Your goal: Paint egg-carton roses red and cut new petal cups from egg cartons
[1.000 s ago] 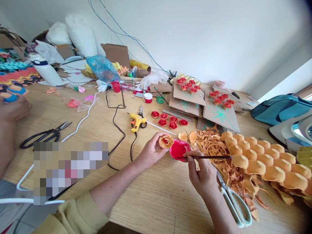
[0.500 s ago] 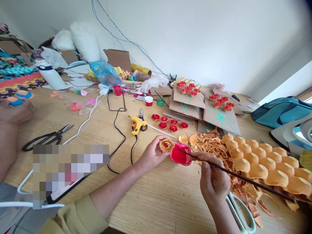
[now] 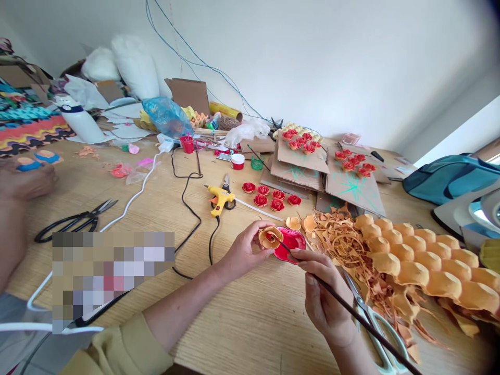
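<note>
Orange rose [image 3: 266,240]: one, pinched between thumb and fingers of our left hand [image 3: 248,245]; red at its centre, outer petals bare.
Brush [image 3: 361,318]: one, pinched in our right hand [image 3: 326,297], slanted, tip at the rose's centre; contact we cannot confirm.
Brushwork: we judge the step to be painting the inner petals.
Next stroke: calls, we think, for a steady left pinch and a light, loaded tip; smearing our fingers is the risk.
Dish [image 3: 300,237]: one, red paint inside, just beside the rose and partly behind it.
Cups [image 3: 292,224]: two, orange, unpainted, just beyond the dish.
Scraps [image 3: 339,239]: one orange heap, pieces uncounted.
Green scissors [image 3: 365,307]: one pair, beside our right wrist.
Red roses [image 3: 277,206]: six on the table [image 3: 242,317]; two further clusters on card [image 3: 353,190], roughly seven each, overlap preventing an exact count.
Glue gun [image 3: 221,199]: one, yellow, lying over a second scissors pair.
Tray [image 3: 414,271]: one, orange, right of the scraps.
Black scissors [image 3: 92,214]: one pair, well left.
Co-worker's hand [image 3: 29,179]: one, far left, holding what look like two blue-and-orange pieces.
</note>
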{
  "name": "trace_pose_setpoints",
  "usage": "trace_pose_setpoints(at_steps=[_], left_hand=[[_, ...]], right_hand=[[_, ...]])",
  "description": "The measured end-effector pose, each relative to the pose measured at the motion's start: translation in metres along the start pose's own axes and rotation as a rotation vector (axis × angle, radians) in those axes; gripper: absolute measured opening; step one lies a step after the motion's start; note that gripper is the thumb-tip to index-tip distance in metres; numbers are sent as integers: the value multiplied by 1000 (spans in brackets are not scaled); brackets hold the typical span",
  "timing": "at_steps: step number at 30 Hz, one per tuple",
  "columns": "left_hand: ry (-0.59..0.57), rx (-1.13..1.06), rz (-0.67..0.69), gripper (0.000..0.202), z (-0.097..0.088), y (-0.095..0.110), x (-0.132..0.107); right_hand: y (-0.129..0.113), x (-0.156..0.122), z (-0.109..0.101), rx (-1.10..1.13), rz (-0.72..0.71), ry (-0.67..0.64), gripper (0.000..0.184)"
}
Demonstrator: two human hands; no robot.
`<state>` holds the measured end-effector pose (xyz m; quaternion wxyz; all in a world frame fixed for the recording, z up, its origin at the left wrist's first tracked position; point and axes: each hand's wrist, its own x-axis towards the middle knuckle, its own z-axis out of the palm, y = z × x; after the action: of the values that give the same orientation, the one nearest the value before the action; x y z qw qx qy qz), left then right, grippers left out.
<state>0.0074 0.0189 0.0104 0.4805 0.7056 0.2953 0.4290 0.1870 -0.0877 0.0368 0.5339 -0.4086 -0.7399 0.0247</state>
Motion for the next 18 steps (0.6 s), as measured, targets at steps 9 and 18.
trace_pose_setpoints(at_steps=[9, 18], left_hand=[[-28, 110, 117, 45, -2, -4, -3], [-10, 139, 152, 46, -4, -6, -2]], right_hand=[[-1, -1, -3, 17, -25, -87, 32], [-2, 1, -3, 14, -11, -69, 32]])
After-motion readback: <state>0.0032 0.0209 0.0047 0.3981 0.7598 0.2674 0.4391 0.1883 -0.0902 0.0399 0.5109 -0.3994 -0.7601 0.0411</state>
